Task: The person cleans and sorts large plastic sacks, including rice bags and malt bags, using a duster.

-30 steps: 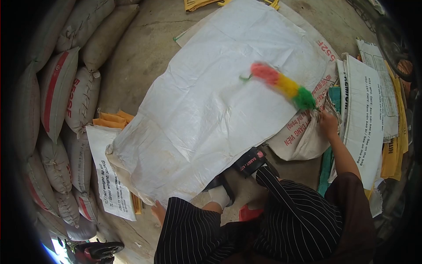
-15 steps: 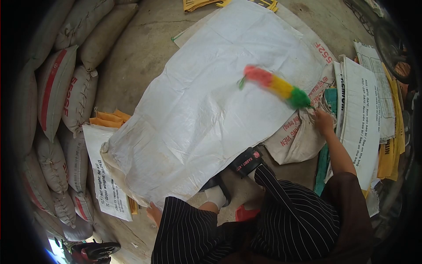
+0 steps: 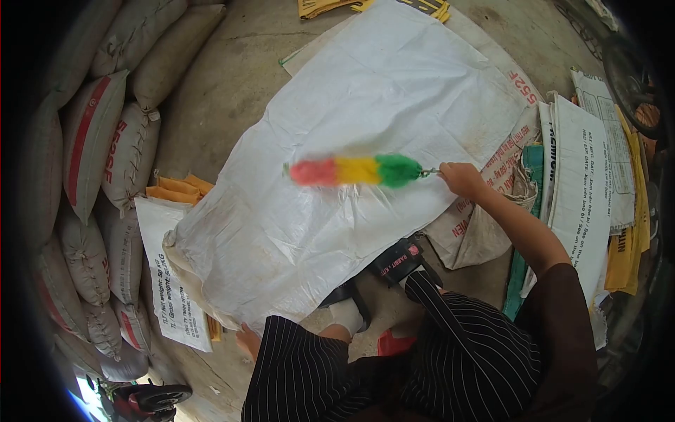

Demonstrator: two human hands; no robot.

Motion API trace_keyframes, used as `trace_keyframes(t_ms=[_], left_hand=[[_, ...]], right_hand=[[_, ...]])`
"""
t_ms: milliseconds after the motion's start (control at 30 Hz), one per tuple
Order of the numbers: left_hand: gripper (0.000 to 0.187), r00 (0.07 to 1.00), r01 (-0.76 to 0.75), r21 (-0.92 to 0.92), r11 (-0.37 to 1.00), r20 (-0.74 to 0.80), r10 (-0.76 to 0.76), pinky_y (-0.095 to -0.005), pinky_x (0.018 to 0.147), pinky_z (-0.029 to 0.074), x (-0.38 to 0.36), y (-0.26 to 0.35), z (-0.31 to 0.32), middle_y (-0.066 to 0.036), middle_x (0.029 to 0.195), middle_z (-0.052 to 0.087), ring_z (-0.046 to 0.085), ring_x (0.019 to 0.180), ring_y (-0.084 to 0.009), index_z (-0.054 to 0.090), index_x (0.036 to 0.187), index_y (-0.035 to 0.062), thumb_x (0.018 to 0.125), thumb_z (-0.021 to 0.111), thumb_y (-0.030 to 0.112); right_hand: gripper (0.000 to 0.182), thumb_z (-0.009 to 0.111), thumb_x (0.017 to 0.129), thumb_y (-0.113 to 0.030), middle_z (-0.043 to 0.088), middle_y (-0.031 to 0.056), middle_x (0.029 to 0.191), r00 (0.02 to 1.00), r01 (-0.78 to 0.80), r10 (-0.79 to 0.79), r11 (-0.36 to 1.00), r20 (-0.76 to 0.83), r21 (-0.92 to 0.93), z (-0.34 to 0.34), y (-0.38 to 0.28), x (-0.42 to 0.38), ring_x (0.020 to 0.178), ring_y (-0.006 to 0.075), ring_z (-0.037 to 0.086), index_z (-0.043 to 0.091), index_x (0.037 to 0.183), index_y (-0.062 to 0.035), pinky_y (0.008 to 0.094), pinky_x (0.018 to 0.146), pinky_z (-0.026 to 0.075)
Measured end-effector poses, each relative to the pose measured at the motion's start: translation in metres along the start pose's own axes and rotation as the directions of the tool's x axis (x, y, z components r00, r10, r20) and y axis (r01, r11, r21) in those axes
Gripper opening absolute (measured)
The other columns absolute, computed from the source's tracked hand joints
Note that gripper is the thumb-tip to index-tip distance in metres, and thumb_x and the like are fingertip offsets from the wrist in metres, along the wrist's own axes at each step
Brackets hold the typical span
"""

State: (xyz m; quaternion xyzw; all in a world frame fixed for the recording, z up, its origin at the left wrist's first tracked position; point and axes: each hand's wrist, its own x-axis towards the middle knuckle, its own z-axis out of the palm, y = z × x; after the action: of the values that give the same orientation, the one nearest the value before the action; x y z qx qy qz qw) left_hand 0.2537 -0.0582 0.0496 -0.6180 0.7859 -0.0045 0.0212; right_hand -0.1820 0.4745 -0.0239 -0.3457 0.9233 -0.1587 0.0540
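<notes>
My right hand (image 3: 460,180) is wrapped round the handle of a fluffy duster (image 3: 357,171) striped red, yellow and green. The duster lies across the middle of a large white plastic sheet (image 3: 337,105), its red end pointing left and slightly blurred. Beside my striped trouser leg, my left hand (image 3: 247,341) is at the sheet's lower left edge; its fingers are partly hidden, so whether it grips the sheet cannot be made out. A printed sack (image 3: 474,243) sticks out from under the sheet.
Filled sacks (image 3: 91,133) are stacked along the left. Folded white and yellow bags (image 3: 580,183) lie at the right, and a printed white bag (image 3: 172,281) at the lower left. A red object (image 3: 395,343) is on the floor between my feet, which wear black sandals.
My right hand has moved left over the sheet with the duster, which has swung from a slant to nearly level. My left hand has hardly moved.
</notes>
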Motion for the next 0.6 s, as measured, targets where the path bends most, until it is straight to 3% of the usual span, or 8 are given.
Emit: trace_keyframes(t_ms=[67,133,233,267,367,467,533,600], left_hand=[[0.046,1.0,0.001,-0.013,1.0,0.008,-0.001,-0.0446,0.063,0.046,-0.002,-0.002,0.004,-0.029,0.082,0.059,0.059,0.076,-0.0414,0.057,0.088,-0.0127,0.085,0.05,0.032],[0.046,1.0,0.007,-0.022,1.0,0.015,-0.007,-0.0446,0.063,0.046,-0.003,-0.005,0.006,-0.029,0.082,0.059,0.059,0.077,-0.0415,0.057,0.087,-0.0127,0.085,0.05,0.032],[0.046,1.0,0.015,-0.035,0.999,0.019,-0.014,-0.0447,0.064,0.046,-0.002,-0.006,0.009,-0.029,0.082,0.059,0.059,0.077,-0.0416,0.057,0.087,-0.0128,0.085,0.05,0.032],[0.046,1.0,0.007,-0.035,0.999,0.017,-0.007,-0.0447,0.064,0.046,-0.009,-0.005,0.012,-0.029,0.083,0.059,0.059,0.077,-0.0416,0.057,0.087,-0.0129,0.085,0.05,0.032],[0.046,1.0,-0.007,-0.049,0.999,0.013,0.008,-0.0448,0.064,0.046,-0.014,-0.017,0.013,-0.029,0.083,0.059,0.059,0.077,-0.0417,0.057,0.087,-0.0129,0.085,0.051,0.032],[0.046,1.0,-0.015,-0.062,0.998,0.024,0.017,-0.0449,0.064,0.046,-0.005,-0.014,0.016,-0.029,0.083,0.059,0.058,0.077,-0.0418,0.057,0.087,-0.013,0.085,0.051,0.032],[0.046,0.999,-0.014,-0.067,0.998,0.035,0.016,-0.0449,0.064,0.046,-0.001,-0.021,0.017,-0.029,0.083,0.059,0.058,0.078,-0.0419,0.057,0.087,-0.0131,0.085,0.051,0.032],[0.046,0.999,-0.016,-0.067,0.998,0.039,0.018,-0.045,0.065,0.046,0.0,-0.023,0.019,-0.03,0.083,0.059,0.058,0.078,-0.0419,0.057,0.087,-0.0131,0.084,0.051,0.032]], right_hand=[[0.019,0.045,0.086,-0.023,0.055,0.0123,0.061,0.95,0.199,-0.15,0.967,0.275,-0.158,0.004,-0.001,0.014,0.058,0.031,0.057,0.048,0.077,-0.0069,0.0422,0.052,0.044],[0.021,0.044,0.087,-0.022,0.057,0.0124,0.064,0.993,-0.104,0.112,0.975,0.029,-0.197,-0.003,0.041,0.024,0.06,0.0323,0.058,0.048,0.076,-0.0058,0.0419,0.053,0.045],[0.028,0.039,0.089,-0.027,0.061,0.0187,0.078,0.654,-0.75,0.727,0.66,-0.211,-0.047,-0.024,0.094,0.021,0.074,0.0371,0.06,0.054,0.083,-0.0032,0.0458,0.063,0.046],[0.032,0.038,0.089,-0.029,0.061,0.0213,0.083,0.495,-0.849,0.831,0.524,-0.252,0.061,-0.024,0.102,0.019,0.078,0.0395,0.059,0.055,0.086,-0.0024,0.0484,0.068,0.046],[0.036,0.037,0.089,-0.031,0.061,0.0229,0.086,0.313,-0.892,0.916,0.375,-0.252,0.253,-0.028,0.106,0.037,0.083,0.0401,0.058,0.057,0.087,-0.0016,0.0506,0.073,0.044],[0.037,0.037,0.09,-0.031,0.061,0.022,0.085,0.306,-0.863,0.913,0.386,-0.271,0.327,-0.017,0.072,0.073,0.079,0.0393,0.059,0.057,0.081,-0.0013,0.0483,0.068,0.046],[0.034,0.038,0.09,-0.03,0.061,0.0188,0.079,0.562,-0.754,0.778,0.622,-0.281,0.213,-0.01,0.035,0.091,0.07,0.038,0.059,0.054,0.078,-0.0018,0.0455,0.06,0.046],[0.028,0.04,0.09,-0.028,0.06,0.0153,0.071,0.872,-0.395,0.405,0.914,-0.275,0.094,0.005,0.001,0.107,0.061,0.035,0.058,0.05,0.078,-0.0041,0.0435,0.053,0.045]])
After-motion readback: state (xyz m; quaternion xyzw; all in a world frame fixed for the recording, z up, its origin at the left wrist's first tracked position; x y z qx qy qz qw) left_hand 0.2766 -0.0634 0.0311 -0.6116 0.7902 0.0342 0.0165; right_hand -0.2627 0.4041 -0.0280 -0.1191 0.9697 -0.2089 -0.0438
